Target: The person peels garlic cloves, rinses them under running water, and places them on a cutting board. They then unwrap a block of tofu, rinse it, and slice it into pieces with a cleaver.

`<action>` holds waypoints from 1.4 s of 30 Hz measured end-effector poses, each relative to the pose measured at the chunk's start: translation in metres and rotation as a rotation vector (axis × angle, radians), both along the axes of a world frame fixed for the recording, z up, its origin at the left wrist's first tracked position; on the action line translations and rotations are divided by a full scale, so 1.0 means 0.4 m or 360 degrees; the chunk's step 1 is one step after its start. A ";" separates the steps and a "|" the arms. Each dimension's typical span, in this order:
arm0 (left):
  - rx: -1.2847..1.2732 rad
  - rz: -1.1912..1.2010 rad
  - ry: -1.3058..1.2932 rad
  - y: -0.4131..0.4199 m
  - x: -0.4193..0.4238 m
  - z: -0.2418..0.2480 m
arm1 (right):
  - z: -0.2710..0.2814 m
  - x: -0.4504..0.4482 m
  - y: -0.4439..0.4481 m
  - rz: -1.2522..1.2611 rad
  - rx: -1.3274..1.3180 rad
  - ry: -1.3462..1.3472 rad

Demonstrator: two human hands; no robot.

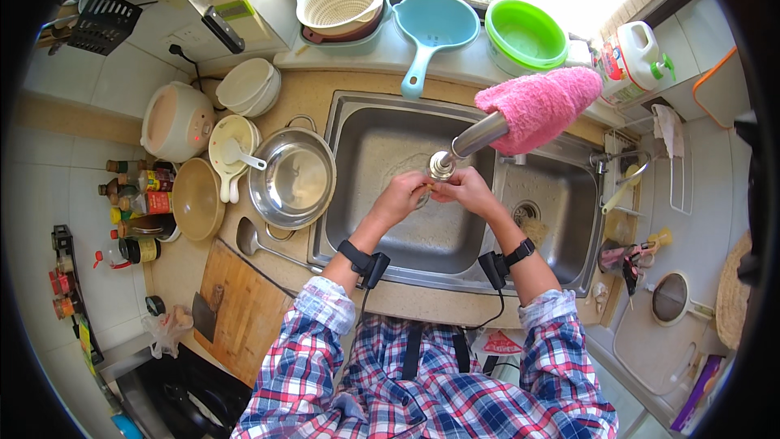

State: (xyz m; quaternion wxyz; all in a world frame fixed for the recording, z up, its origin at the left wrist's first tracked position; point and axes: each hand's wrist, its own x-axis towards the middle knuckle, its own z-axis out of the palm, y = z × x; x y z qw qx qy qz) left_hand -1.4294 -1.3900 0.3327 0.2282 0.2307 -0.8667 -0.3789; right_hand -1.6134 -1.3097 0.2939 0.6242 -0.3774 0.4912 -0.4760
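Under the metal faucet head (441, 166), my left hand (399, 195) and my right hand (466, 192) meet over the larger basin of a stainless steel double sink (365, 134). The fingertips of both hands pinch a small yellowish piece (430, 186), mostly hidden by the fingers, so its kind is unclear. Water ripples on the basin floor just below them. A pink towel (542, 107) is draped over the faucet's neck, above and to the right of my hands.
Left of the sink stand a steel pot (292, 177), a ladle (247, 238), a wooden cutting board (244, 311) with a cleaver (203, 317), and a rice cooker (177, 122). A blue water scoop (436, 21) and green basin (524, 30) line the windowsill. The smaller basin holds a drain strainer (526, 212).
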 end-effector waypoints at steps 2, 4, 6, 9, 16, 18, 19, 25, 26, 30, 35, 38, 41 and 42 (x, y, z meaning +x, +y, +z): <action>0.0044 0.0009 0.0025 0.000 0.000 -0.002 | 0.000 -0.002 0.000 0.0011 -0.0037 -0.0130; 0.0007 -0.0020 0.0029 -0.001 0.000 -0.005 | -0.001 -0.002 -0.001 0.0004 -0.0013 -0.0150; -0.0041 -0.0037 0.0027 -0.002 0.001 -0.007 | -0.004 0.000 -0.002 0.0010 -0.0007 -0.0109; -0.0064 -0.0042 0.0021 -0.003 0.001 -0.010 | -0.009 0.004 -0.004 0.0019 -0.0016 0.0008; -0.0038 -0.0035 -0.0006 0.002 0.003 -0.006 | -0.010 0.006 -0.001 0.0034 -0.0077 0.0055; -0.0009 -0.0033 0.0008 0.000 0.003 -0.004 | -0.011 0.006 0.000 0.0020 -0.0078 0.0009; 0.0011 -0.0032 0.0009 -0.001 0.002 -0.005 | -0.012 0.007 0.000 0.0005 -0.0081 -0.0068; 0.0103 0.0058 -0.0021 0.002 0.006 -0.029 | -0.013 0.009 -0.001 -0.0008 -0.0104 0.0075; 0.0204 0.0115 -0.0031 0.004 0.005 -0.036 | -0.012 0.010 -0.001 -0.0022 -0.0121 0.0076; 0.0695 0.0375 0.0114 0.008 -0.003 -0.056 | -0.008 0.018 0.000 -0.0102 -0.0205 0.0066; 0.0245 0.0315 0.0021 0.014 -0.005 -0.047 | -0.012 0.023 -0.001 -0.0112 -0.0179 0.0276; 0.0096 0.0251 0.0008 0.016 -0.005 -0.034 | -0.017 0.024 -0.003 -0.0119 -0.0208 0.0185; 0.0088 0.0239 -0.0015 0.016 -0.005 -0.029 | -0.019 0.026 -0.004 -0.0130 -0.0183 0.0186; 0.0060 0.0227 0.0013 0.016 -0.004 -0.029 | -0.019 0.027 -0.004 -0.0114 -0.0229 0.0180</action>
